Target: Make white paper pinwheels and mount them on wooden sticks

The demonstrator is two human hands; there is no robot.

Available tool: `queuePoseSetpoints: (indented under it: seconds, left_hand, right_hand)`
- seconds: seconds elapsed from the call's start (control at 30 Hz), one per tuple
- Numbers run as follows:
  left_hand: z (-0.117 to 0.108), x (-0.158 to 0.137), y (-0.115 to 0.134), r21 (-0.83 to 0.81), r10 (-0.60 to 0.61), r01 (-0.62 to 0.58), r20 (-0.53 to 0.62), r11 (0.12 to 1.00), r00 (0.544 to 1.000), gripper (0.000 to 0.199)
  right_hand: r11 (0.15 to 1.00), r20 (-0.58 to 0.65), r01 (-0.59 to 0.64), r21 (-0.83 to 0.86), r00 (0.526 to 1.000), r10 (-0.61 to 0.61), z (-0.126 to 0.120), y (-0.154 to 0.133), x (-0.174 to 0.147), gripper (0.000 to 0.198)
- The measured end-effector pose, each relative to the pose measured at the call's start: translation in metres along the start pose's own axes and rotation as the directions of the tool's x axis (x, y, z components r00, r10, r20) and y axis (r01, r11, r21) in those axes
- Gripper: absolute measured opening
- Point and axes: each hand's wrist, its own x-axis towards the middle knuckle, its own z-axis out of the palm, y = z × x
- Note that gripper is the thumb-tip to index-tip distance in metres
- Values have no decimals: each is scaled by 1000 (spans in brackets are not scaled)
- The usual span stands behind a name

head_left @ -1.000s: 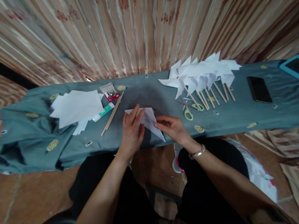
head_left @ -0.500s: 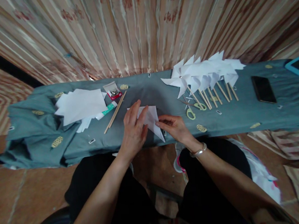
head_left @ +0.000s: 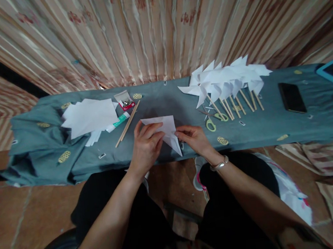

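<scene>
White paper [head_left: 169, 125], folded to a point toward the body, is lying between the two grips over the surface [head_left: 259, 130]. The right grip [head_left: 197, 139] is pinching its right edge, thumb and forefinger together on it, probably to stop the fold springing open. The left grip [head_left: 145, 145] is covering its left part, seemingly steadying it; whether it is clamped there, I cannot tell. Wooden sticks [head_left: 128, 123] are lying beyond the left grip, scissors [head_left: 211, 125] and pinwheels [head_left: 223, 77] beyond the right, seemingly for easy reach.
</scene>
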Motion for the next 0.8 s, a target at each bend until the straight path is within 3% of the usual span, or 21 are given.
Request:
queuePoseSetpoints:
  seconds: [0.17, 0.33, 0.53, 0.7, 0.8]
  left_hand:
    - [-1, -7, 0, 47, 36, -38, 42, 998, 998, 25]
    - [9, -14, 10, 123, -26, -9, 272, 992, 962, 45]
    - [24, -23, 19, 108, 35, -70, 295, 992, 955, 33]
    - [27, -20, 17, 77, 66, -95, 312, 993, 948, 27]
    - [24, -18, 14, 33, 101, -118, 334, 992, 937, 29]
  right_hand:
    - [996, -144, -62, 57, 987, 69, -16, -2, 7, 41]
    - [992, -175, -105, 66, 978, 115, -26, -1, -1, 50]
    - [980, -158, -12, -197, 987, -20, -32, -2, -19, 61]
    - [803, -139, 105, -586, 964, -228, -45, -8, -24, 48]
    - [558, 48, 266, -786, 927, -373, -52, -10, -28, 45]
